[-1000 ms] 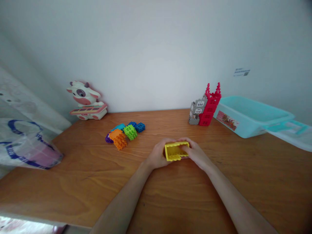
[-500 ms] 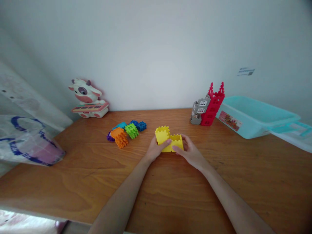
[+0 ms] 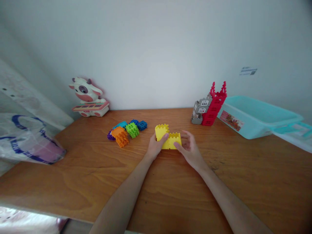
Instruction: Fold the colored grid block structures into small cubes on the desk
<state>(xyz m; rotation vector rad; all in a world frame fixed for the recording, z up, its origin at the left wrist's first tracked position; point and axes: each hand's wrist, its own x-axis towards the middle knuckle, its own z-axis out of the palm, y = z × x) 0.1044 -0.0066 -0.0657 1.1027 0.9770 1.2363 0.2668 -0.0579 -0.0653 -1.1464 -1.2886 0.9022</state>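
Wooden table [image 3: 73, 169], yellow block piece [image 3: 168, 139] between both hands — left hand [image 3: 156, 146] gripping, right hand [image 3: 190, 149] loose.

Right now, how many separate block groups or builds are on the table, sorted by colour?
Yellow build, gripped by the left hand and touched by the right hand: 1
Red and grey build: 1
Loose clusters at left, orange, green, blue, teal, purple: 5
Total: 7

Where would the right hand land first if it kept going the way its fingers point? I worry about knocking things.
Probably the yellow block piece: the right hand already touches its right end.
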